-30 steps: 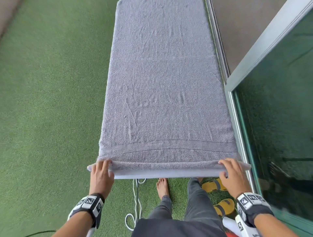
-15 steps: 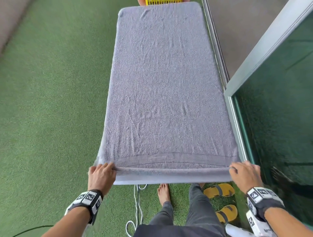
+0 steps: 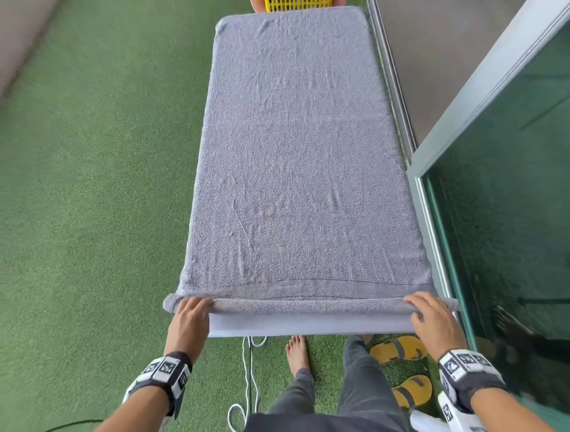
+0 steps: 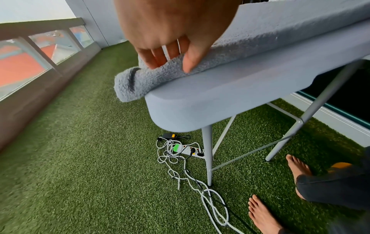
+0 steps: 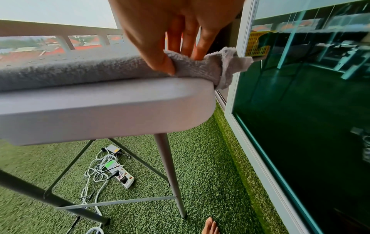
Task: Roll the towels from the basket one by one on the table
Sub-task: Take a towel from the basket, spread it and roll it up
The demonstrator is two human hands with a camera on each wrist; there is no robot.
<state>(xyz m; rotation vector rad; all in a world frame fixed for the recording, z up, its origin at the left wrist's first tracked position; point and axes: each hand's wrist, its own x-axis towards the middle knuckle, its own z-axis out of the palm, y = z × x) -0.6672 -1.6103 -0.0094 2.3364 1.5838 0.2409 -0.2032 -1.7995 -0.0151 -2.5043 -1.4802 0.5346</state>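
Note:
A grey towel [image 3: 299, 154] lies flat along the whole table, and its near edge is turned over into a thin roll [image 3: 308, 305]. My left hand [image 3: 191, 311] holds the roll's left end, fingers curled over the top and thumb on the near side [image 4: 170, 64]. At the right end, my right hand [image 3: 428, 311] pinches the roll between thumb and fingers [image 5: 181, 62]. Both roll ends [image 4: 140, 80] [image 5: 224, 69] stick out past the table corners. A bare strip of grey table [image 3: 308, 327] shows in front of the roll. The yellow basket [image 3: 296, 3] peeks out beyond the far end.
A glass door [image 3: 509, 216] and its metal frame run close along the table's right side. Artificial grass covers the floor. Under the table lie white cables [image 3: 246, 370] and a power strip [image 4: 190, 150]. Yellow sandals [image 3: 398, 350] and my bare feet are by the near end.
Both hands went out to the towel's near corners, then came back over the edge. The edge is now turned into a thicker roll. The view has tilted up, showing the basket.

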